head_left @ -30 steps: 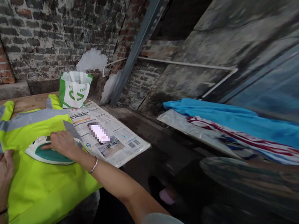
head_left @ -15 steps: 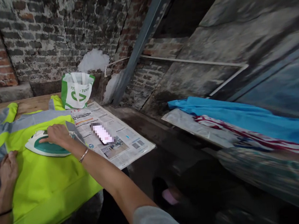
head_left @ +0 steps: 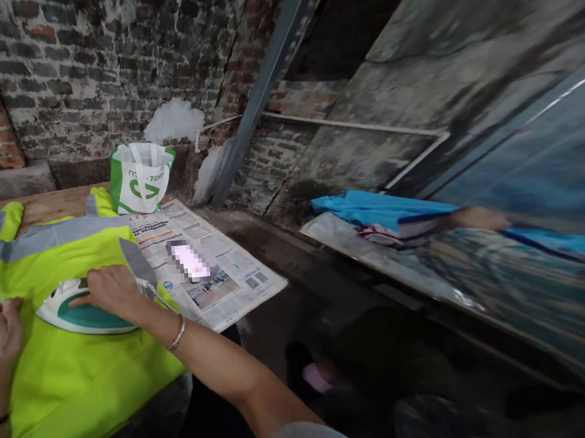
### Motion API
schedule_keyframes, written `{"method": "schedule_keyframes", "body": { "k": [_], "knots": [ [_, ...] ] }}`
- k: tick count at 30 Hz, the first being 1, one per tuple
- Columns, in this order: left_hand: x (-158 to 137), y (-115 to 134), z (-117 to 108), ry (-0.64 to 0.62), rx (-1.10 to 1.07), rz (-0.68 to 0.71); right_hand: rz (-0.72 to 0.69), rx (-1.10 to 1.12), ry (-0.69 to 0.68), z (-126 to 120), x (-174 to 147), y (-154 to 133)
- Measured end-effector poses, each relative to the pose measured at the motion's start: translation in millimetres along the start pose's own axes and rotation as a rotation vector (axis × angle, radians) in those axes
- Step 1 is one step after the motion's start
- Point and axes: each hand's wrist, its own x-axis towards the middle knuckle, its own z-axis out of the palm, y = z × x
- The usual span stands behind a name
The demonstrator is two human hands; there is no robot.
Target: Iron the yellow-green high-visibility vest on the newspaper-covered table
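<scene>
My right hand (head_left: 113,291) is closed around the handle of a green and white clothes iron (head_left: 96,316), whose cord trails off behind my wrist. The iron's sole rests on a neon yellow sweatshirt (head_left: 74,388) with grey bands, spread across the table. At the left edge of the view, my left hand (head_left: 4,336) lies on the garment beside a grey band, fingers extended and partly cut off by the frame. The iron's tip points left, toward that hand.
Newspaper (head_left: 258,295) covers the table's right part, bearing a phone (head_left: 190,261) with a blurred screen. A green and white bag (head_left: 142,179) stands behind. Across a dark floor gap, another person's arm (head_left: 477,219) reaches over a second table with blue cloth (head_left: 366,204).
The iron and my right hand have slid nearer to me over the sweatshirt. My view has turned slightly right. The other person's arm now stretches over the second table's cloth.
</scene>
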Motion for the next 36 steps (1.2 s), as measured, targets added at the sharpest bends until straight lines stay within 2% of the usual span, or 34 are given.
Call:
{"method": "schedule_keyframes", "body": {
  "k": [3, 9, 13, 17, 27, 31, 36],
  "knots": [
    [1.0, -1.7, 0.6, 0.015, -0.003, 0.022, 0.021, 0.004, 0.023, 1.9, 22.6, -1.1],
    [-2.3, 6.3, -3.7, -0.035, 0.025, 0.008, 0.042, 0.008, 0.033, 1.8, 73.2, 1.5],
    [-0.9, 4.4, -2.8, -0.035, 0.017, 0.015, 0.043, 0.001, 0.066, 6.3, 88.3, 7.1],
    [0.6, 1.5, -1.5, -0.045, 0.020, -0.001, 0.019, 0.008, 0.035, 8.9, 79.4, 9.4],
    [0.9, -0.3, -0.8, -0.010, -0.012, 0.011, -0.035, -0.016, -0.018, 6.4, 21.5, 2.6],
    [0.1, 2.6, -2.0, -0.020, 0.012, -0.017, -0.043, -0.023, 0.015, 7.3, 20.7, 2.5],
    [0.7, 5.6, -4.0, -0.050, 0.035, -0.010, -0.029, -0.002, 0.055, 8.3, 37.6, 1.9]
  ]
}}
